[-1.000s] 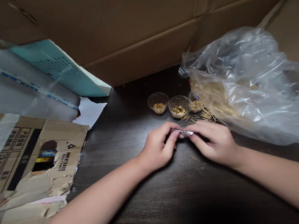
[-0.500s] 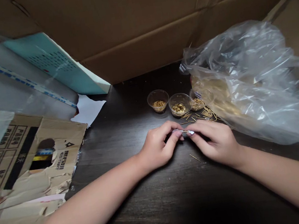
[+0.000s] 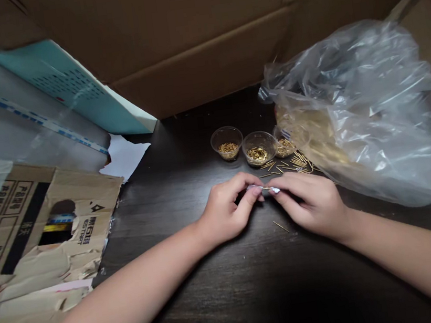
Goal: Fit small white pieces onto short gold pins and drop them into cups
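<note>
Left hand (image 3: 225,214): fingertips pressed together, pinching a thin brass pin (image 3: 267,188)
Right hand (image 3: 309,205): fingertips pinching the pin's other end
Just beyond the fingers: loose pins (image 3: 297,163)
Farther ahead: clear plastic cups (image 3: 252,136)

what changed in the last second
Only the view moved: the head shifted slightly, so the clear plastic cups and plastic bag sit a little higher in the frame. The left hand and right hand stay pinched together at a thin gold pin, nothing taken or released. The loose pins lie unchanged.
</note>
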Tool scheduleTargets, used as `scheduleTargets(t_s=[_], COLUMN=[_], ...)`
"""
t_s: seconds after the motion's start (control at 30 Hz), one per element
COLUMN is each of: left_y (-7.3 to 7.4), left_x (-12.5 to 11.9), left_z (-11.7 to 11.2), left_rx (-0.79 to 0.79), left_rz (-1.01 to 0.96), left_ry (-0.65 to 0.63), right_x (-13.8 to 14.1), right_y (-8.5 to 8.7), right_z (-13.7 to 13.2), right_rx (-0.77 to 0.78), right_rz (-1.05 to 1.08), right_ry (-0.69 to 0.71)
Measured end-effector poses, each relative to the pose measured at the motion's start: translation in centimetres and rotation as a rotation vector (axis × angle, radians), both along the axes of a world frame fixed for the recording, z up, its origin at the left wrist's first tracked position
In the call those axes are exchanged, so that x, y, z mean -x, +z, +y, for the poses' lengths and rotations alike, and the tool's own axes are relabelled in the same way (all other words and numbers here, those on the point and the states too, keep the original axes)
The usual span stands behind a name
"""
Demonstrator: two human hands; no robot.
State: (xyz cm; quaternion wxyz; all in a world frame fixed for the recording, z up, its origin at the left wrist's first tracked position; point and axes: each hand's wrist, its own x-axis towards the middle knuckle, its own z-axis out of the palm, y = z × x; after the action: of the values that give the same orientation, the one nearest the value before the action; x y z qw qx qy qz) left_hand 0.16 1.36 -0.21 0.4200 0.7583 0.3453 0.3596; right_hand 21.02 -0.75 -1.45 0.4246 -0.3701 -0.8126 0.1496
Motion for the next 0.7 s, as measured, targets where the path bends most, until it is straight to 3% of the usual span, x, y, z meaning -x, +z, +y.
scheduleTargets(t_s=[0.53,0.7], left_y=[0.03,0.12], left_x=[0.08,0.06], left_z=[0.00,0.07], left_rx=[-0.070,-0.021], left_rz=[0.042,0.005], left_ry=[-0.007,-0.037], right_x=[0.10,0.15], right_y=[0.21,0.55], right_z=[-0.20,-0.07], right_rx=[-0.037,0.012], right_rz=[-0.053,0.023], right_ry=[-0.031,-0.014])
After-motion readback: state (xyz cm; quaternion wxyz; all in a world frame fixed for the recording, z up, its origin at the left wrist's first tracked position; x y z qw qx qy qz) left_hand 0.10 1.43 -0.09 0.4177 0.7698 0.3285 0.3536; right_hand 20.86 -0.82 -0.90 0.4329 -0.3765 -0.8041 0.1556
